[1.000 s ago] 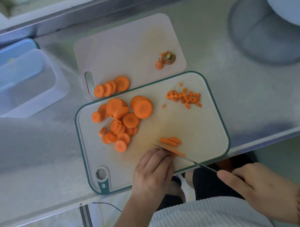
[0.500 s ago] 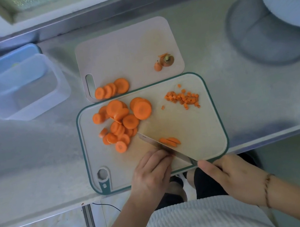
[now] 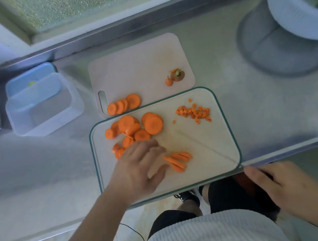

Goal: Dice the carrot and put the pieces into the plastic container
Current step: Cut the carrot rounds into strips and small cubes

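Observation:
A green-rimmed cutting board (image 3: 224,130) holds a heap of round carrot slices (image 3: 134,127), a small pile of diced carrot (image 3: 194,112) at its far right, and a few cut strips (image 3: 178,160) near the front. My left hand (image 3: 138,169) lies over the board, fingers spread, reaching over the lower slices; it holds nothing that I can see. My right hand (image 3: 279,186) grips the knife handle off the board's front right corner. The thin blade (image 3: 206,146) stretches diagonally across the board. The clear plastic container (image 3: 43,105) stands at the far left.
A second pale board (image 3: 139,69) behind carries more carrot slices (image 3: 124,105) and the carrot's top end (image 3: 177,75). A blue lid (image 3: 31,82) sits behind the container. A white ribbed basket (image 3: 298,4) stands at the far right. The steel counter's front edge runs just below the board.
My left hand has left the cut strips and moved up-left towards the slice heap. The knife has drawn away to the right, with my right hand off the board's corner.

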{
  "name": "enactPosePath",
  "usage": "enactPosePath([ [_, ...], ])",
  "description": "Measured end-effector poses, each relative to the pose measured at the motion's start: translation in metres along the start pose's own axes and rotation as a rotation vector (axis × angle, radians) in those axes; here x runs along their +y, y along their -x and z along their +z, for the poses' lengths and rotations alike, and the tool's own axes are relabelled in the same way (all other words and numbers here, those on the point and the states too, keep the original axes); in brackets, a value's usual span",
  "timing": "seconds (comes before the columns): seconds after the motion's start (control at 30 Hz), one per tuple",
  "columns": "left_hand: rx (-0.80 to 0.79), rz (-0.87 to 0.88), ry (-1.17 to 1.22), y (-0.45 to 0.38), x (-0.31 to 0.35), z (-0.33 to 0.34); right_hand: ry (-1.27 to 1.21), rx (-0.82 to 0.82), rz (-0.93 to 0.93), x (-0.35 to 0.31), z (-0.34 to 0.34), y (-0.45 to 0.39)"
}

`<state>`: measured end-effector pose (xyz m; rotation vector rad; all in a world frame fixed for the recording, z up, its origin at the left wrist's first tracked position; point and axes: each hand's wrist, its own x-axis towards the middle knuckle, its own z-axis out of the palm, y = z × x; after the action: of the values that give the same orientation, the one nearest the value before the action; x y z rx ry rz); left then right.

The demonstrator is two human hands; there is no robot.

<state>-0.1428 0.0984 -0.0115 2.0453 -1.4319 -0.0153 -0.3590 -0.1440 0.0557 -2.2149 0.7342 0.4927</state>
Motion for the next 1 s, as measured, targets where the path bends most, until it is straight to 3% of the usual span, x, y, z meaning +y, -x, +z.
enactPosePath([
  [0.07, -0.279, 0.147, -0.09, -0.006, -0.007, 0.011, -0.072, 0.058, 0.076, 0.004, -0.006, -0.001],
  [0.17, -0.431, 0.211, -0.188, -0.013, -0.01, 0.029, -0.068, 0.09, 0.128, 0.01, -0.008, -0.004],
  [0.3, -0.382, 0.302, -0.198, -0.023, -0.013, 0.04, -0.09, 0.095, 0.14, 0.012, -0.003, -0.007],
  [0.4, -0.306, 0.239, -0.16, -0.017, -0.008, 0.045, -0.103, 0.075, 0.118, 0.009, 0.003, -0.008],
  [0.6, -0.034, -0.283, -0.154, 0.0, 0.034, 0.065, -0.106, -0.014, 0.094, -0.006, 0.017, -0.016],
  [0.73, 0.018, -0.556, -0.117, -0.011, 0.06, 0.079, -0.059, -0.016, 0.083, -0.012, 0.024, -0.022],
  [1.0, 0.088, -0.532, -0.072, -0.011, 0.059, 0.086, -0.019, -0.057, 0.018, -0.025, 0.037, -0.023],
])
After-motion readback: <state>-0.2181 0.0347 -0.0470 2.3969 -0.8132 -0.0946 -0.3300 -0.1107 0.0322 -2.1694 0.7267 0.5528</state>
